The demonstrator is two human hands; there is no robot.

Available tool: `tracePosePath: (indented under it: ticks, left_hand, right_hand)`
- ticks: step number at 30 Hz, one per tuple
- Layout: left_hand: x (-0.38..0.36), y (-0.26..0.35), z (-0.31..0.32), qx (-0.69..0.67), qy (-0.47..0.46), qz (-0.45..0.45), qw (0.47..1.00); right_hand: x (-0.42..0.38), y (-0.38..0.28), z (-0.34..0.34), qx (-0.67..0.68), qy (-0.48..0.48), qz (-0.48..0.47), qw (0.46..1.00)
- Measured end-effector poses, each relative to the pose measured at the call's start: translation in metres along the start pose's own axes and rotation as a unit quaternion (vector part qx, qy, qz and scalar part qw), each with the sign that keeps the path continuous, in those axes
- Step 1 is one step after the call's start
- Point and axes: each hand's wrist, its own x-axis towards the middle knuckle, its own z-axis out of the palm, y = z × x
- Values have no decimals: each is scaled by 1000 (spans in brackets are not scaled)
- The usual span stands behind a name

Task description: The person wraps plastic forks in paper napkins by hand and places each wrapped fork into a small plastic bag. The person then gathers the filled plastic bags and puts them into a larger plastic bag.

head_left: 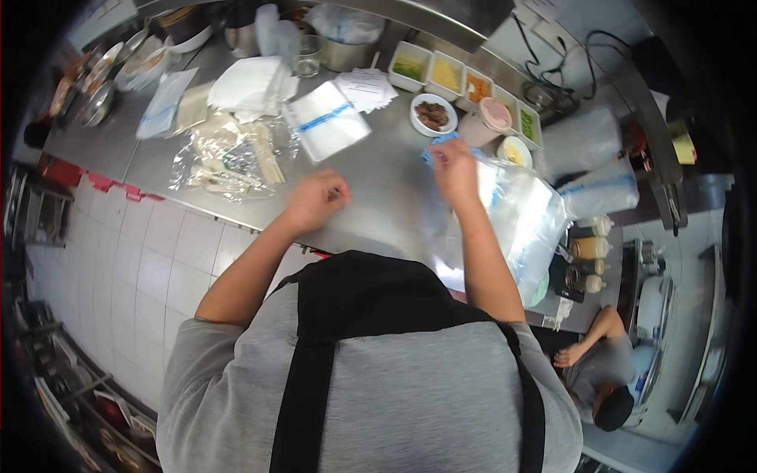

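Note:
Over the steel counter, my left hand (318,200) is closed with its fingers curled, and I see nothing in them. My right hand (456,172) is pinched closed at the blue-marked edge of a clear plastic bag (438,221), which is blurred below it. Just right of that wrist lies a stack of clear plastic bags (516,209) with blue print. Beyond my right hand stands a white bowl of dark meat pieces (432,115). Left of my left hand is a clear bag of wrapped wooden cutlery (233,158). A white packet with a blue stripe (326,121) lies beyond it.
White tubs of chopped toppings (445,76) line the back, near a pink-lidded container (494,116) and small egg bowl (515,151). Napkins (251,85) and paper slips (367,91) lie at back left. Sauce bottles (590,249) stand right; a co-worker (601,366) is beyond.

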Motion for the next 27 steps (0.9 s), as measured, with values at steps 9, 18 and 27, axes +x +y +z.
tracePosePath:
  ticks: [9,18,27]
  left_hand:
    - [-51,1,-50,116,185,40,975]
    - [-60,-24,-142,271,303,-19,913]
    - [-93,-58,-120,298,363,-68,880]
  right_hand:
    - [51,5,159,62,16,57,996]
    - [27,-25,155,171,70,-52,981]
    - [21,-146,199,53,-213,-119,968]
